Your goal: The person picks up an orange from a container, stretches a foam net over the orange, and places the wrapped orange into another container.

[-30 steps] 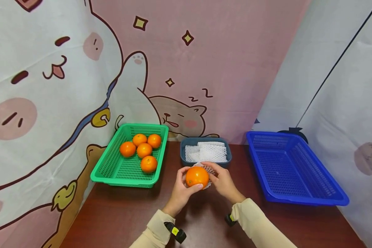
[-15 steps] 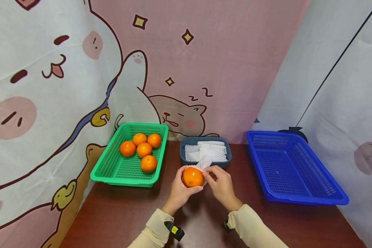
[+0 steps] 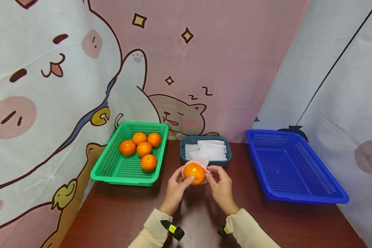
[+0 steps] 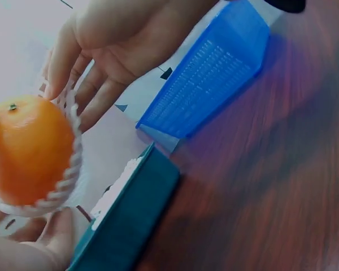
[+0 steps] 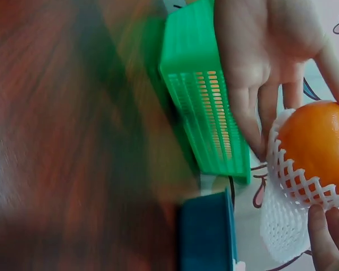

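An orange [image 3: 194,173] sits partly inside a white foam net sleeve [image 5: 291,228], its near face bare and the sleeve's rim ringing it. My left hand [image 3: 175,189] holds the orange from the left, with the thumb over its front. On the other side, my right hand [image 3: 220,189] pinches the sleeve's rim between thumb and fingers. The loose end of the sleeve trails away from me, overlapping the dark blue-grey tub [image 3: 183,151] in the head view. In that tub lie more white foam net sleeves [image 3: 214,148].
To the left, a green basket [image 3: 100,175] holds several oranges [image 3: 144,149]. A blue basket [image 3: 303,198] stands at the right. Both baskets and the tub rest on a dark reddish-brown table [image 3: 117,213], with a printed cloth [image 3: 235,69] behind them.
The sleeve's rim has come forward around the orange, and its tail now stretches out behind. My right hand has shifted from behind the fruit to the rim at its right side.
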{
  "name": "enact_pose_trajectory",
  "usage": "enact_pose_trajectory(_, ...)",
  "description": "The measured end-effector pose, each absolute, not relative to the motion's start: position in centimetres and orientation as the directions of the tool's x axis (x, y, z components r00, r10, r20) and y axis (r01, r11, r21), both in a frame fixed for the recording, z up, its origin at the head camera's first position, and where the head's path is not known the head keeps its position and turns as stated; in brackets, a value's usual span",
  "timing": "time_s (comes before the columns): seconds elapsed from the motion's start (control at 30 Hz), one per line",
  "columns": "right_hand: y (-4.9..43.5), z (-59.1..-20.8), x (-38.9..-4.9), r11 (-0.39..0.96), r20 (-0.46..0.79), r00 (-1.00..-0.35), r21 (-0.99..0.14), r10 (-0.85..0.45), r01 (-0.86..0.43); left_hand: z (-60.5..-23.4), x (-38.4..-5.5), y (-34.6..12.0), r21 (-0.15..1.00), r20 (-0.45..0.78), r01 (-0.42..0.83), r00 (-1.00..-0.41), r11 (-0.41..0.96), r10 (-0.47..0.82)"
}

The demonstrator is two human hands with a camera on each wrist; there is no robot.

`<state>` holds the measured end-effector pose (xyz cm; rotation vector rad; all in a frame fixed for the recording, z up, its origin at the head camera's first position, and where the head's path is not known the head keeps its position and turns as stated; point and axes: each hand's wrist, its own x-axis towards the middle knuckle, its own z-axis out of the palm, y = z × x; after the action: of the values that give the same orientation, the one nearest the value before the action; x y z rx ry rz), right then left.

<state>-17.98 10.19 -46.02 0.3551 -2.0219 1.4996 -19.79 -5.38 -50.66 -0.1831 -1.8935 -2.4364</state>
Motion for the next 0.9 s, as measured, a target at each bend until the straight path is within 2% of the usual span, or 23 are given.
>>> enact_pose_trajectory(0.13,9.9,-46.5,-17.7,0.196,0.506,-0.853,-0.856,0.126,-0.478,-50.7,-19.8,-5.3,0.881,0.099,0.033,-0.988,-0.473,0.115)
enact_pose_trajectory(0.2,9.8,-46.4,-17.7,0.175,0.49,-0.866,-0.866,0.1,-0.469,-50.6,-19.9,-5.4,0.829,0.093,-0.009,-0.984,-0.559,0.154)
enact_pose_trajectory(0.27,9.9,-46.3,-17.7,0.187,0.487,-0.87,-0.864,0.073,-0.468,-50.5,-20.0,-5.5,0.809,0.101,-0.021,-0.98,-0.587,0.174)
enact_pose_trajectory(0.5,10.7,-45.7,-18.4,0.355,0.584,-0.812,-0.759,0.001,-0.546,-50.4,-20.3,-5.7,0.848,0.083,-0.037,-0.976,-0.529,0.201)
enact_pose_trajectory(0.63,11.3,-47.0,-19.4,0.405,0.64,-0.767,-0.712,0.037,-0.574,-50.4,-20.4,-5.6,0.87,0.094,-0.018,-0.975,-0.493,0.202)
enact_pose_trajectory(0.77,11.7,-48.4,-19.9,0.432,0.678,-0.733,-0.678,0.057,-0.594,-50.4,-20.6,-5.4,0.916,0.125,0.057,-0.981,-0.396,0.148)
enact_pose_trajectory(0.9,11.7,-48.8,-19.3,0.415,0.725,-0.689,-0.624,-0.008,-0.662,-50.3,-20.8,-5.3,0.941,0.14,0.111,-0.988,-0.319,0.07)
